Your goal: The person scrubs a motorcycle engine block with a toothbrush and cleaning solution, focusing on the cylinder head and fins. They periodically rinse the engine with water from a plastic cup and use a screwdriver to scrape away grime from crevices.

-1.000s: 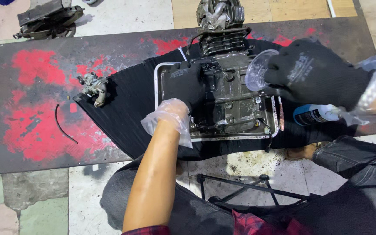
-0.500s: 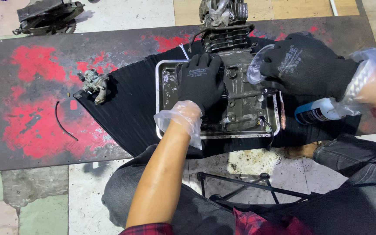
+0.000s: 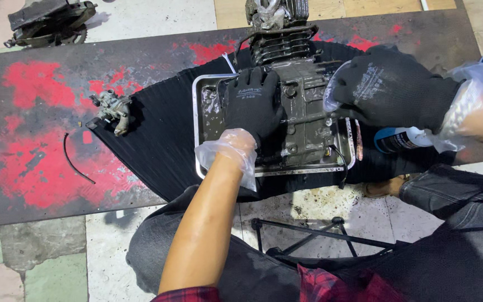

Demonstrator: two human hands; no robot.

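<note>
1. Head view — the left hand (image 3: 252, 103) lies flat, fingers spread, on the greasy engine block (image 3: 300, 112) standing in the metal tray (image 3: 205, 134); the right hand (image 3: 392, 92) rests curled on the block's right edge, and whether it pinches anything I cannot tell.
2. Judged risk: oily gloves could slip; the block might tip within the tray.
3. Left of the tray a carburettor (image 3: 113, 109) sits on the black mat (image 3: 163, 140); under it, a red-stained board (image 3: 40, 140) on tiled floor; a spray bottle (image 3: 401, 138) lies right of the tray.

We see one labelled spray can (image 3: 399, 140) lying beside the metal tray (image 3: 351, 151). Its label is blue and white. Our right hand (image 3: 392, 89) partly covers it.
</note>
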